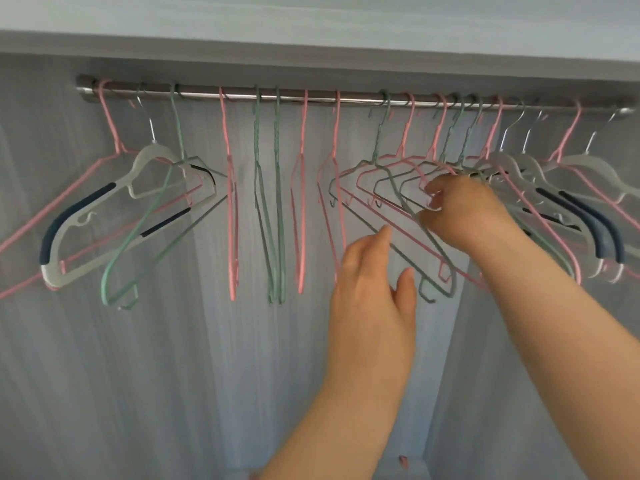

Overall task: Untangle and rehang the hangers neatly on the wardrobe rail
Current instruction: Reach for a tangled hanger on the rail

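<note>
Wardrobe [156, 375] with grey walls holds one metal rail [242, 95] just under its top panel [311, 39], and every hanger in view hooks on that rail. At the left end a white hanger [52, 277] with dark pads hangs skewed, crossed with a pink hanger [52, 201] and a green hanger [104, 287]. In the middle, five hangers hang edge-on and apart: one pink, a green pair [277, 140], then two pink. Right of them sits a tangle [388, 188] of pink and green wire hangers, their frames overlapping and tilted down to the right. The right hand [464, 209] is in this tangle, fingers curled round several wires near their shoulders. The left hand [374, 282] is lower, apart from the right, fingers straight, forefinger tip at the tangle's lower bars; whether it touches them I cannot tell. Past the right hand, white hangers [588, 162] with dark pads and more pink ones crowd the rail's right end.
</note>
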